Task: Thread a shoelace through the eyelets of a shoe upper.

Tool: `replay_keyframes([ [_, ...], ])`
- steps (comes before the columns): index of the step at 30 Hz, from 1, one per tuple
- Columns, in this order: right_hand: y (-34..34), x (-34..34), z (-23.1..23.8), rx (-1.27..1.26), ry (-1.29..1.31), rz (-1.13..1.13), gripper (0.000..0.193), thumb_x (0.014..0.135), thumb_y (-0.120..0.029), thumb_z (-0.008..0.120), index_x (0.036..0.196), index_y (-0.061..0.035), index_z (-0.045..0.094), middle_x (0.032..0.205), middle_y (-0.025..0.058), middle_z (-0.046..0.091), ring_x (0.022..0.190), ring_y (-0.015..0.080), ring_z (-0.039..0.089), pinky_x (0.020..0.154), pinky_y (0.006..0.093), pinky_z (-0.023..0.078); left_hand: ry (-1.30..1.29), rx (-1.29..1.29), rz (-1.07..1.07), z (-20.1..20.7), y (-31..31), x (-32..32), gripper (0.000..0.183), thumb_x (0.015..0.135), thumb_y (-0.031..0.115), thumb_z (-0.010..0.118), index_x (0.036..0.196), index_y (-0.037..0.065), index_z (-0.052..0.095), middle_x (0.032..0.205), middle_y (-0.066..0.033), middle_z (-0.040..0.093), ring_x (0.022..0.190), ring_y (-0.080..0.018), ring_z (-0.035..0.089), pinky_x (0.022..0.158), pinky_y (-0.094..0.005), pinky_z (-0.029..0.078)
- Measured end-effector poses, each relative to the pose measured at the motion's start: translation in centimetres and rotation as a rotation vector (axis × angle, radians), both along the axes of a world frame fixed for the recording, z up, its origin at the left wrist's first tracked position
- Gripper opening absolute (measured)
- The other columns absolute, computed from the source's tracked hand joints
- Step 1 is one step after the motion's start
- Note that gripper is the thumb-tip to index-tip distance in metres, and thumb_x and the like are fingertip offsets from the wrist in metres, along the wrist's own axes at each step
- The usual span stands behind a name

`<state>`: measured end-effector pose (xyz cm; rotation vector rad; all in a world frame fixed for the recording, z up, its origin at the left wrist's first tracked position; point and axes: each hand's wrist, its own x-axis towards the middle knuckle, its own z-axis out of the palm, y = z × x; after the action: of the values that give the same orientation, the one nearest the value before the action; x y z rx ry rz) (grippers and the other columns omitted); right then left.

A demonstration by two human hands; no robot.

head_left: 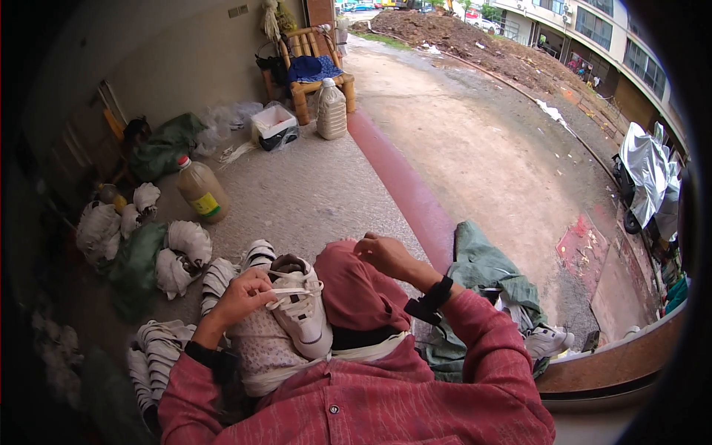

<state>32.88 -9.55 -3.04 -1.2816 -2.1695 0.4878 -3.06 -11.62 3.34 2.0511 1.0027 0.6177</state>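
A white sneaker [310, 326] lies on my lap, its toe toward me and its opening facing away. It rests on a pale patterned cloth [256, 348] over my left thigh. At the sneaker's left side, my left hand [251, 295] pinches a white shoelace [285, 292] that stretches from the eyelets. My right hand [387, 256] is raised over my red-trousered right knee [352, 278], apart from the shoe. Its fingers are curled together, and what they hold, if anything, is too small to make out.
Bundled white shoe pieces [189, 245] and a green sack [137, 271] lie left. Beyond stand a red-capped bottle [202, 189], a lined white box [274, 122], a large plastic jug [331, 111] and a bamboo chair [319, 67]. Another white sneaker [547, 341] sits by green cloth [486, 259] at right.
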Motion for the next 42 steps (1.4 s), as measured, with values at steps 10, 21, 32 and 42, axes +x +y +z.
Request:
replay_keyframes([
  [10, 0.0, -7.1, 0.1, 0.089, 0.216, 0.419, 0.027, 0.08, -0.005, 0.055, 0.106, -0.0055, 0.062, 0.1, 0.015, 0.06, 0.094, 0.0341, 0.059, 0.08, 0.0403, 0.048, 0.066, -0.243, 0.013, -1.3, 0.0, -2.0, 0.015, 0.087, 0.018, 0.067, 0.09, 0.004, 0.072, 0.079, 0.001, 0.066, 0.073, -0.0063, 0.056, 0.068, -0.0231, 0.045],
  [21, 0.4, -7.6, 2.7, -0.182, 0.237, 0.299, 0.03, 0.076, 0.007, 0.057, 0.103, -0.0045, 0.064, 0.098, 0.01, 0.058, 0.084, 0.0242, 0.057, 0.071, 0.032, 0.048, -0.005, -0.325, -0.026, -0.8, -0.3, -2.4, 0.019, 0.084, 0.014, 0.071, 0.098, 0.002, 0.069, 0.088, 0.0002, 0.061, 0.08, -0.0073, 0.054, 0.074, -0.0225, 0.045],
  [32, -0.7, -8.6, 6.2, -0.323, -0.032, 0.458, 0.023, 0.071, 0.002, 0.068, 0.091, -0.0094, 0.064, 0.1, 0.0082, 0.055, 0.084, 0.0249, 0.057, 0.071, 0.033, 0.048, 0.065, 0.014, -0.048, -2.1, -1.1, -2.3, 0.024, 0.073, 0.013, 0.077, 0.092, 0.004, 0.067, 0.095, -0.0025, 0.052, 0.083, -0.0139, 0.055, 0.072, -0.0263, 0.045],
  [42, -0.3, -8.5, 2.8, 0.007, -0.079, 0.497, 0.015, 0.072, -0.009, 0.074, 0.083, -0.0086, 0.064, 0.09, 0.0074, 0.054, 0.08, 0.026, 0.056, 0.068, 0.0358, 0.047, 0.164, 0.092, -0.072, -2.4, -0.6, -2.1, 0.021, 0.074, 0.017, 0.077, 0.087, 0.003, 0.067, 0.094, -0.0019, 0.054, 0.079, -0.0143, 0.058, 0.068, -0.0293, 0.047],
])
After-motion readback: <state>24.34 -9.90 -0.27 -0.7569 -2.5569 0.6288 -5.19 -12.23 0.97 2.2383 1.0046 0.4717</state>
